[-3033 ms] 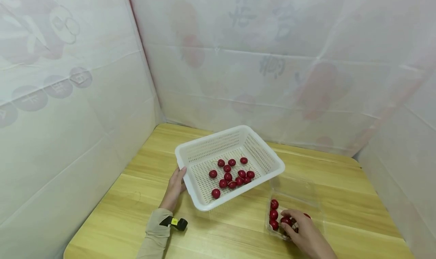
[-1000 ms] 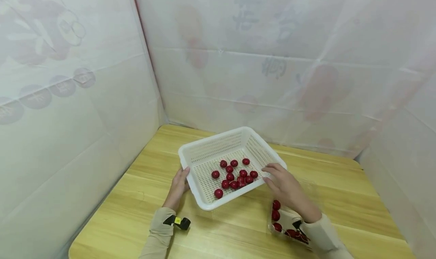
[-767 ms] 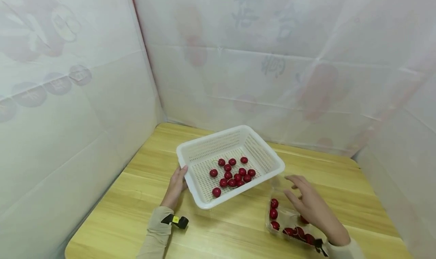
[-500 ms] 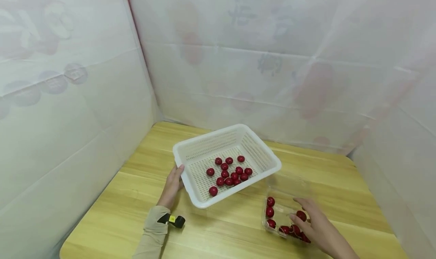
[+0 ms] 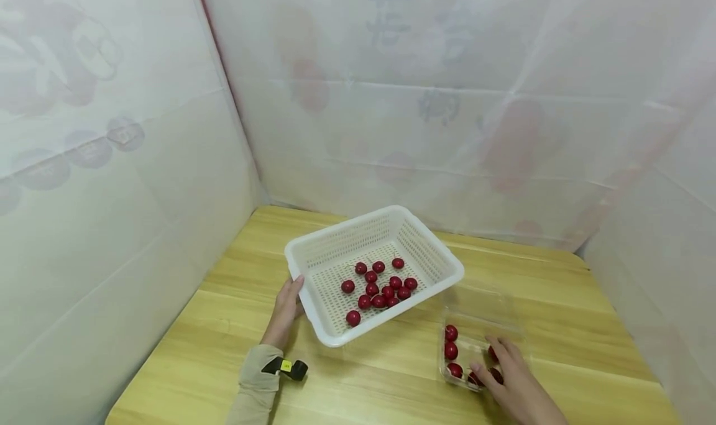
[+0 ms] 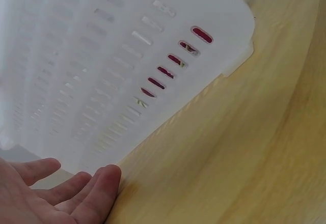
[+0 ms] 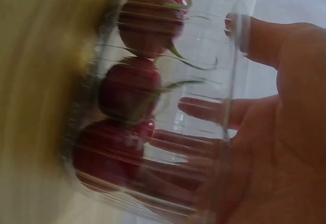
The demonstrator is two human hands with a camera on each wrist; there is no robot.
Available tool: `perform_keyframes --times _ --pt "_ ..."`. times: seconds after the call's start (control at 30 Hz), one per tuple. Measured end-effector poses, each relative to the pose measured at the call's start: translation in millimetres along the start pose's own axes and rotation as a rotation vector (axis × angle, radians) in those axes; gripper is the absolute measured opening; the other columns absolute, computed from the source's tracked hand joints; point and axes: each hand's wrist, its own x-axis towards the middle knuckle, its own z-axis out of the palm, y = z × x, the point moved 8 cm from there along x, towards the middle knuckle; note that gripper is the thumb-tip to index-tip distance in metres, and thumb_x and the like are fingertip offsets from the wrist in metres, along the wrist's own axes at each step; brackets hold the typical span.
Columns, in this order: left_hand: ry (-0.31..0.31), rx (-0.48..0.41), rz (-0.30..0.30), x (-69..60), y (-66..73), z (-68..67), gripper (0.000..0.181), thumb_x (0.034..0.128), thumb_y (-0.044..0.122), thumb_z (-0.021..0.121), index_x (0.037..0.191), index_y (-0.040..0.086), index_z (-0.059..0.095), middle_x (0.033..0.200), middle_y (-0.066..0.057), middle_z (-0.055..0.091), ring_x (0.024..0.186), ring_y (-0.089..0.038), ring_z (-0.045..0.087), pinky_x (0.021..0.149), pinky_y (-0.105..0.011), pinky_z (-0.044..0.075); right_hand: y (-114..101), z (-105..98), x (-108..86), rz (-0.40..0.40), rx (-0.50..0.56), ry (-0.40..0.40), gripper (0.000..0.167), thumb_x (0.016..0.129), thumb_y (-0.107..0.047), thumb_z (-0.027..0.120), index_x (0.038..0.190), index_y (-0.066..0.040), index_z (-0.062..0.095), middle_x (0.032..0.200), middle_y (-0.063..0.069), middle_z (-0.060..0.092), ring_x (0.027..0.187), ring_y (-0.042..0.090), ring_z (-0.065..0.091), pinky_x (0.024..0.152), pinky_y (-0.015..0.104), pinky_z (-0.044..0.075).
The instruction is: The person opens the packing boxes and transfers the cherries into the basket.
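Observation:
A white perforated plastic basket (image 5: 313, 238) holds several red cherries (image 5: 371, 289). My left hand (image 5: 284, 310) grips the left end of its rim, thumb on the rim and fingers outside. In the left wrist view those fingers (image 6: 97, 198) lie beside the basket's slotted wall (image 6: 91, 81). My right hand (image 5: 517, 384) reaches into a clear plastic box (image 5: 470, 339), with several cherries (image 5: 450, 350) along its left and near sides. Through the transparent wall in the right wrist view, the fingers (image 7: 198, 109) extend spread next to the cherries (image 7: 130, 89), without closing round one.
The box's clear lid (image 5: 481, 301) lies folded back behind it. Both containers are on a wooden table (image 5: 358, 394). White printed sheets (image 5: 436, 145) hang round the table. A black strap device (image 5: 288, 366) sits on the left wrist.
My right hand placed a cherry in the basket, opened over it, then moved back right and down into the clear box. The left hand stays on the basket's rim.

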Motion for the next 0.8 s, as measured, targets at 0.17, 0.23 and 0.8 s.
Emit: perform_keyframes --times 0.17,0.23,0.8 --pt "0.02 0.006 -0.035 -0.6 -3.5 0.2 0.071 0.1085 0.057 0.038 0.163 0.011 0.029 0.153 -0.024 0.051 0.136 -0.04 0.057 0.1 -0.037 0.06 2.1 8.9 0.0 0.014 -0.03 -0.039 0.095 0.099 -0.069 0.052 0.156 0.005 0.036 0.156 0.041 0.033 0.135 0.062 0.045 0.096 0.072 0.053" --pt "0.021 0.011 -0.034 0.4 -3.4 0.5 0.072 0.1086 0.057 0.038 0.163 0.011 0.029 0.153 -0.025 0.051 0.135 -0.04 0.057 0.099 -0.036 0.061 1.5 10.4 -0.2 0.014 -0.041 -0.04 0.096 0.097 -0.071 0.052 0.156 0.003 0.038 0.156 0.038 0.036 0.136 0.06 0.046 0.095 0.071 0.053" --pt "0.032 0.001 -0.033 1.5 -0.5 0.3 0.071 0.1091 0.054 0.039 0.162 0.008 0.029 0.151 -0.027 0.053 0.132 -0.039 0.06 0.095 -0.034 0.062 -10.4 12.8 -1.0 -0.025 0.071 -0.016 0.074 0.094 -0.062 0.066 0.143 -0.007 0.059 0.132 0.013 0.064 0.113 0.022 0.062 0.088 0.042 0.059"
